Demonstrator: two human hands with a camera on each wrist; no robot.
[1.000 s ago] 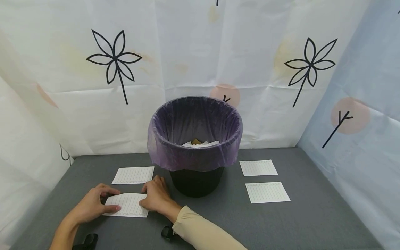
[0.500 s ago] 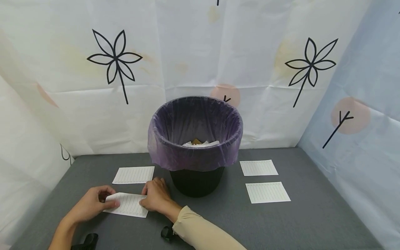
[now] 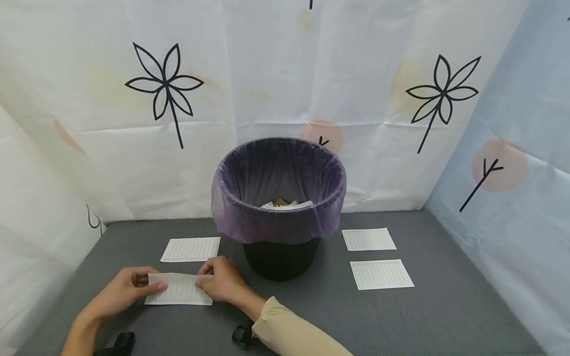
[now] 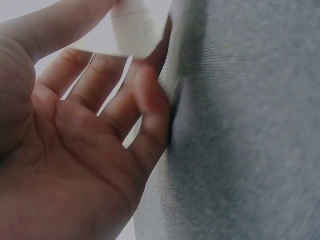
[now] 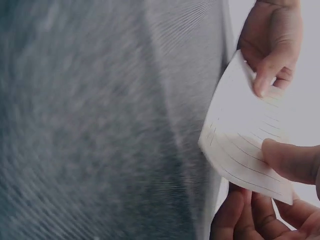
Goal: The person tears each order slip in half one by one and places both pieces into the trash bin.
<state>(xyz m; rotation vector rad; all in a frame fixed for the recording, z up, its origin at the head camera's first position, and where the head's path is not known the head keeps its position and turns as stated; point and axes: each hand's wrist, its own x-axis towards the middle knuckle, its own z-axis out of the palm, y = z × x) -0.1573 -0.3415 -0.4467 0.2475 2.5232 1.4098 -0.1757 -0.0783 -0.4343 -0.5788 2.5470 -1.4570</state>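
Observation:
A lined sheet of white paper (image 3: 180, 289) is held up between both hands at the table's left front. My left hand (image 3: 124, 289) pinches its left end, thumb in front and fingers behind. At the other end my right hand (image 3: 224, 281) pinches the upper right corner between thumb and fingers. In the right wrist view the paper (image 5: 240, 127) bows in a slight curve, with both thumbs (image 5: 290, 160) on its lined face. The left wrist view shows only a bright corner of the paper (image 4: 137, 30) over the left fingers (image 4: 97, 77).
A black bin (image 3: 280, 259) with a purple liner (image 3: 276, 225) stands at the back middle, paper scraps (image 3: 289, 204) inside. One lined sheet (image 3: 190, 249) lies behind the hands. Two more sheets, a far one (image 3: 368, 239) and a nearer one (image 3: 381, 274), lie right of the bin.
The paper has come up off the table and tilted to face the person, now gripped at both ends. Both hands have shifted slightly, the left one a little to the left.

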